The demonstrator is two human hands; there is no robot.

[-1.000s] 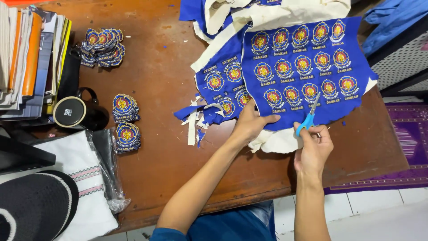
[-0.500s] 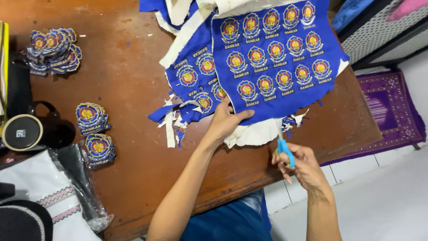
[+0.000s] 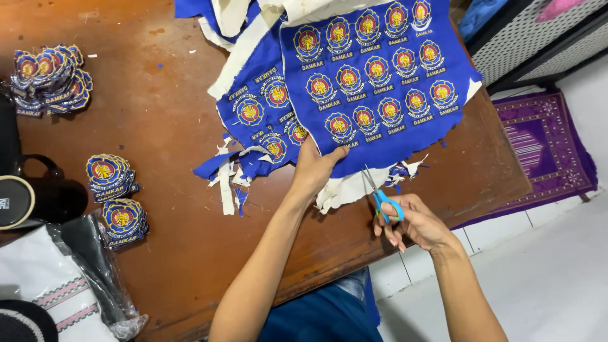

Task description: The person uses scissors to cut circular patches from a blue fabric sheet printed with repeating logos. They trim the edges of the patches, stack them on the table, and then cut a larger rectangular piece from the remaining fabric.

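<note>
While the left hand [image 3: 315, 170] is stretched up from the lower middle of the frame, its fingers are laid flat on the lower edge of the blue sheet [image 3: 373, 76], which is pinned to the bench [image 3: 158, 126] just above centre; nothing is gripped by it. The forearm is held straight, and the wrist is only slightly bent. The right hand [image 3: 415, 221] is seen right of centre, beyond the bench edge, with the wrist turned inward. It is closed around the blue handles of the scissors [image 3: 379, 196], whose blades are pointed up and to the left, at the frayed lower edge of the sheet. Whether cloth is touched by the blades cannot be told.

Rows of round embroidered patches are carried on the sheet, which is spread over the upper middle of the frame. White backing and blue scraps [image 3: 231, 171] are strewn below and to its left. Cut patches are stacked at the upper left [image 3: 47, 76] and in two small piles at the middle left [image 3: 117, 196].

The bench is of reddish-brown wood, worn and scratched. A black mug [image 3: 38, 199] is set at the left edge, and folded cloth in clear plastic [image 3: 69, 285] is seen at the lower left. White floor tiles are seen at the lower right, with a purple mat [image 3: 544, 145] at the right edge.
</note>
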